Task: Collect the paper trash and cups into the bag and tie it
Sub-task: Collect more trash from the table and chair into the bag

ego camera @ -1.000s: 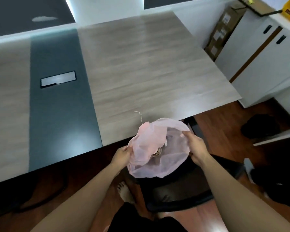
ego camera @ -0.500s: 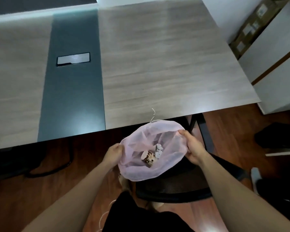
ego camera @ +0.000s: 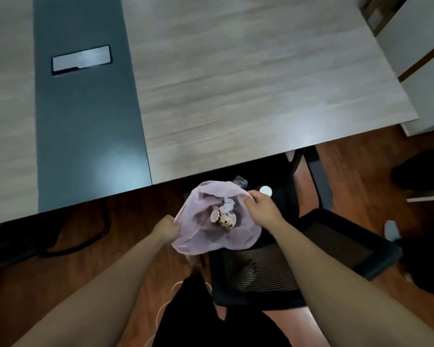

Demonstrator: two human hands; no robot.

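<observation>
**As the bag is sinking below the table edge, its mouth is drawing in**

While both hands were spreading the pink bag [ego camera: 206, 242] wide at the level of the table [ego camera: 236, 96] edge half a second ago, they are now holding it lower, over the seat of the black chair [ego camera: 311, 261]. The opening is also getting narrower. The left hand [ego camera: 166, 227] is clamping its curled fingers [ego camera: 173, 222] on the near-left rim. The right hand [ego camera: 261, 209] is pinching the opposite rim between thumb and fingers [ego camera: 251, 196], and that pinch is now sitting closer to the left fingers than it was.

Between the two sets of fingers, down in the sagging film, the spotted cup [ego camera: 223, 219] is lying on its side. The crumpled paper [ego camera: 228, 205] is touching the cup and lying just beside the right fingers.

Judging from this, the collecting is ending and the gathering of the rim for the knot is beginning. The load is hanging freely between the two grips, so the rim is ready to be bunched together.

One doubt is remaining. A small white round thing [ego camera: 265, 191] is showing just beyond the right fingers, outside the bag. I cannot tell whether it is another cup waiting to go in or something else. If it is trash, the mouth is closing too soon.
</observation>
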